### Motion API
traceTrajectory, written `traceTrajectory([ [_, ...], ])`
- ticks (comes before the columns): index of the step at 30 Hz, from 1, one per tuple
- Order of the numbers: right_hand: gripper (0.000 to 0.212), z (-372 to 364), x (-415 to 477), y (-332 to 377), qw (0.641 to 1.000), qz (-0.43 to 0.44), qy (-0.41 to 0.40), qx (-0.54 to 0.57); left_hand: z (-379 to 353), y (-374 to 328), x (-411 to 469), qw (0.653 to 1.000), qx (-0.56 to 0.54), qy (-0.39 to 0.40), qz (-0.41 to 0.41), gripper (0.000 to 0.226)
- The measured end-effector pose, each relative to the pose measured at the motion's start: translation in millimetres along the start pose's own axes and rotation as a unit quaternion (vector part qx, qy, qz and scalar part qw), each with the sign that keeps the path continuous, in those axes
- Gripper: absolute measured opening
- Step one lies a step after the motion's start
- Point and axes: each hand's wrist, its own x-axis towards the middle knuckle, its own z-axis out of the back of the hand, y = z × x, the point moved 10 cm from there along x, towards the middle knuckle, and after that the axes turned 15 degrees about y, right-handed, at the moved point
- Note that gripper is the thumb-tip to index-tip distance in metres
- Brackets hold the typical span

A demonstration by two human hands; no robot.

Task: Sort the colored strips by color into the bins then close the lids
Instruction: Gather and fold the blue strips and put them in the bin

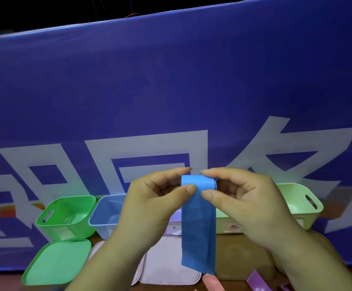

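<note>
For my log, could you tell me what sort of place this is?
Likely a staged sorting station: printed blue banner behind, open green bin and blue bin, green lid laid in front.

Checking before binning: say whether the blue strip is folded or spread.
Folded: blue strip doubles over at top, pinched by left hand and right hand.

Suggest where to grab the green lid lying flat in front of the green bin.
Probably pinch the green lid at its left rim, coming from above-left: it lies flat with a raised lip, that side is free, and its right edge sits close to the pale lid.
</note>
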Motion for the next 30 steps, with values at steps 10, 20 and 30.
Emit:
traceTrajectory([
  [10, 0.028, 5.3, 0.4, -8.3, 0.999, -0.04, -0.013, 0.032, -0.8, -4.7, -0.8, 0.998, 0.031, 0.008, -0.052, 0.035],
  [20, 0.024, 3.3, -0.5, -9.0, 0.997, -0.048, -0.019, 0.053, -0.9, -3.8, -1.6, 0.998, 0.04, -0.011, -0.048, 0.04],
  [30, 0.024, -8.2, -0.2, -3.3, 0.997, -0.03, 0.04, 0.05, 1.6, 0.1, -8.3, 1.0, -0.003, -0.016, -0.018, 0.036],
])
